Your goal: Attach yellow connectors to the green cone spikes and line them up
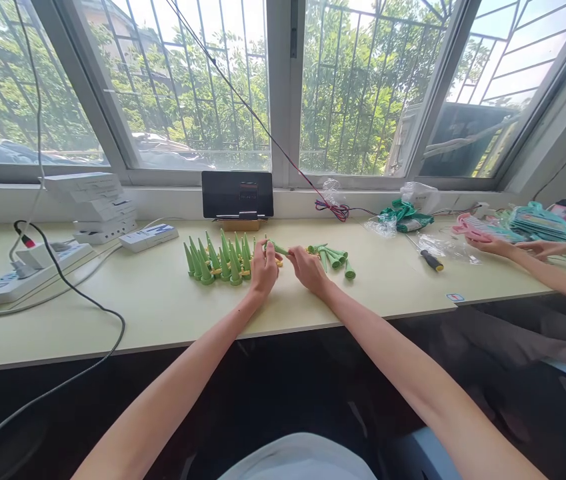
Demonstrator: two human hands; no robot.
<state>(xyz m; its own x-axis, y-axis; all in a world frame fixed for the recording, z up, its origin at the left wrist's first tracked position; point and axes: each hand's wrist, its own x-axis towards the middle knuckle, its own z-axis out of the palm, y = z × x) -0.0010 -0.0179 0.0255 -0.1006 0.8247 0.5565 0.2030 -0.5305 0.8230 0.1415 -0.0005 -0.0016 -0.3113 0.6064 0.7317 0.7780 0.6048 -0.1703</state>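
My left hand (pixel 263 270) and my right hand (pixel 307 268) are close together above the table, fingers closed around the two ends of a slim green cone (pixel 279 249). Left of my left hand, several green cones (pixel 211 257) stand upright in a cluster, points up, with small yellow pieces (pixel 246 273) low among them. More green cones (pixel 335 258) lie on their sides just right of my right hand, wide hollow ends facing outward. My fingers partly cover the held cone and some yellow bits behind them.
A dark tablet (pixel 237 195) leans on a stand at the back. White boxes (pixel 97 207) and a power strip (pixel 27 273) with cables are at the left. On the right lie a screwdriver (pixel 431 261), plastic bags (pixel 445 248), and another person's hands (pixel 493 245) with a pink item (pixel 471 230).
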